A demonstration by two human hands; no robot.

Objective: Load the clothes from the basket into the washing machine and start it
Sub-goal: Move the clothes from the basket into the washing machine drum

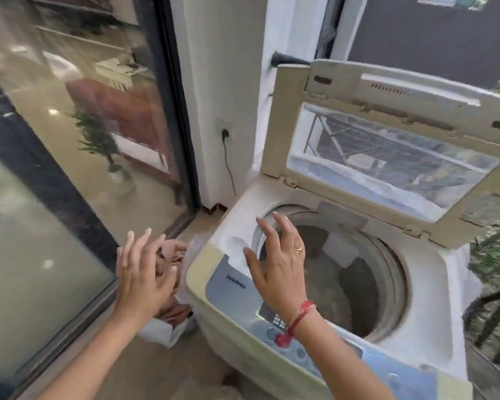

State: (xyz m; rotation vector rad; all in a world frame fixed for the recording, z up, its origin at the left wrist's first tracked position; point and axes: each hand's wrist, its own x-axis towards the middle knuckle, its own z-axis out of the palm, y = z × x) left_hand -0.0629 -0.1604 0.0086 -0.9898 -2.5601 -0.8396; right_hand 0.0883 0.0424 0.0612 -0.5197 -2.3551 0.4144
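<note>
Blur softened the head view, and the left hand (140,274) largely hid one white basket (168,332) of pinkish clothes (171,287) on the floor beside one top-loading washing machine (433,287). Two hands hovered with fingers spread, gripping nothing; the right hand (277,264) hung over the drum (355,281), lid (387,145) raised. A plugged cord (228,166) trailed behind.
</note>
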